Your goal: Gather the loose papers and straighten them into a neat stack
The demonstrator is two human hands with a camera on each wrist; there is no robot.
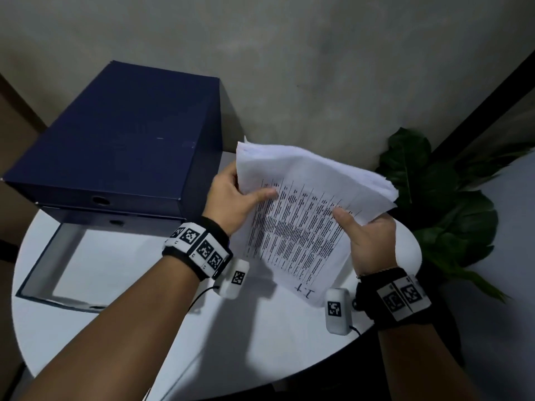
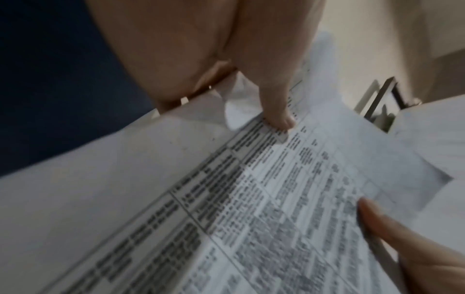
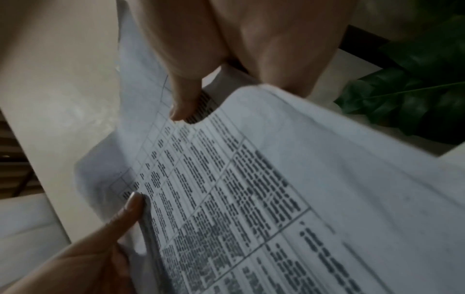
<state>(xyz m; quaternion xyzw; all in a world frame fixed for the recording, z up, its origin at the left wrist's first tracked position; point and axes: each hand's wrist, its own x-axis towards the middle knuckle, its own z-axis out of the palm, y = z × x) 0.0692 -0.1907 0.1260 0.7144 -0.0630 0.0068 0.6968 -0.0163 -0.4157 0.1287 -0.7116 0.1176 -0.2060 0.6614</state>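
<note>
A sheaf of white papers with printed tables is held in the air above the round white table. The sheets are uneven and fanned at the far right corner. My left hand grips the sheaf's left edge, thumb on top of the print and fingers underneath. My right hand grips the right edge the same way, thumb pressing the top sheet. The top sheet fills both wrist views, with the opposite hand's thumb at the lower corner of each.
A dark blue box stands at the table's back left, its open lid tray lying in front of it. A leafy green plant sits to the right, beyond the table edge. A grey wall is behind.
</note>
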